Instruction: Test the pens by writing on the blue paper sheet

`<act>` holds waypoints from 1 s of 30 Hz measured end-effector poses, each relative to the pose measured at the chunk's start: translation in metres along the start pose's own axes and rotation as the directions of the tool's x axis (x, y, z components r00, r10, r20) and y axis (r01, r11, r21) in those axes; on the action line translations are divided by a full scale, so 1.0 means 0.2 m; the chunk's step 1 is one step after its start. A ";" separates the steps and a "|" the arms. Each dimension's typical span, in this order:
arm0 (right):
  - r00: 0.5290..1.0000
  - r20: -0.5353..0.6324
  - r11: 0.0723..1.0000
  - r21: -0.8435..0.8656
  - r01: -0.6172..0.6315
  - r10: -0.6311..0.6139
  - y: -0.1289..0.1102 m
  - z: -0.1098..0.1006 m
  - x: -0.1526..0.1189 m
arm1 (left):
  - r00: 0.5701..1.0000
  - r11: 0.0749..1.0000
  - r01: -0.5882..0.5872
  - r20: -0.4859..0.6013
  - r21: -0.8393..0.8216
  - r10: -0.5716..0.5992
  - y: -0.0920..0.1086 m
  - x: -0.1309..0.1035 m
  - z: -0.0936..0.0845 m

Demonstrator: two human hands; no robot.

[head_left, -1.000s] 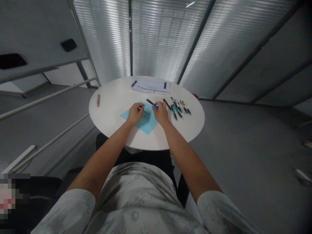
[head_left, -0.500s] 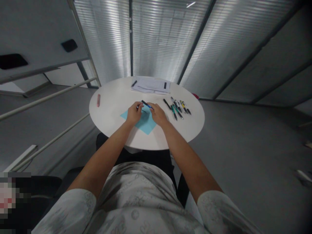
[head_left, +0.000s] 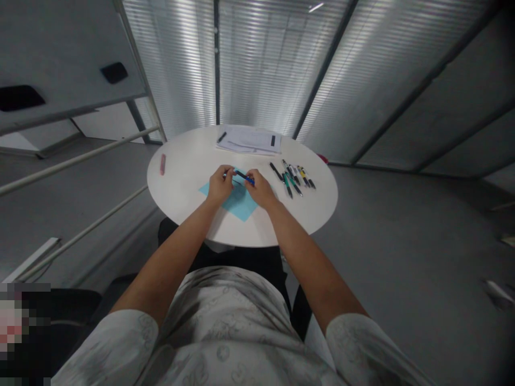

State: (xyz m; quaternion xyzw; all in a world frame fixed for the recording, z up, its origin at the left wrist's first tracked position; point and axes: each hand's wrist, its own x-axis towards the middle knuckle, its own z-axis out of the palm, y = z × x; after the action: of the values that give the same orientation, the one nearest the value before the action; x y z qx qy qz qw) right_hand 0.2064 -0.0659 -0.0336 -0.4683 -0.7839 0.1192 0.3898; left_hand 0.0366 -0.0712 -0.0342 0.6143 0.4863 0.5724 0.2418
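Observation:
My right hand (head_left: 261, 188) is closed around a blue and black pen (head_left: 244, 177). The pen slants across the gap between my hands, its black end close to my left fingertips. My left hand (head_left: 219, 185) is closed too, with a small dark piece (head_left: 225, 175) at its fingers, too small to name. Whether the left fingers touch the pen, I cannot tell. Below both hands a light blue sheet (head_left: 243, 209) lies on the round white table (head_left: 189, 155), with a thin dark line on it near its top.
Several pens (head_left: 290, 179) lie in a loose pile at the right. Stacked papers (head_left: 249, 140) rest at the table's far edge, a dark pen (head_left: 221, 137) on their left corner. A pink object (head_left: 162, 164) is at the left. Metal rails (head_left: 80, 155) run beside the table.
The pen has tilted and dropped slightly, its black end now nearer my left fingers. My right fingers have shifted on its blue part. Both hands stay over the sheet.

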 end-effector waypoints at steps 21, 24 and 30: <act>0.984 0.166 0.988 -0.124 0.090 -0.069 -0.03 -0.03 -0.01 | 0.995 0.994 0.071 0.072 -0.082 -0.065 -0.02 0.01 0.01; 0.982 0.174 0.988 -0.123 0.094 -0.072 -0.02 -0.02 -0.01 | 0.996 0.996 0.059 0.076 -0.071 -0.054 -0.02 0.01 0.00; 0.984 0.162 0.989 -0.117 0.093 -0.074 -0.02 -0.02 -0.01 | 0.997 0.995 0.046 0.058 -0.092 -0.041 -0.02 0.01 0.00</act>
State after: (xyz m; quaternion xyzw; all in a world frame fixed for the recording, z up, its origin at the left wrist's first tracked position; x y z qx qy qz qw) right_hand 0.2075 -0.0705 -0.0301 -0.4475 -0.8371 0.0902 0.3014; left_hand 0.0353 -0.0676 -0.0376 0.6072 0.4654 0.5718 0.2963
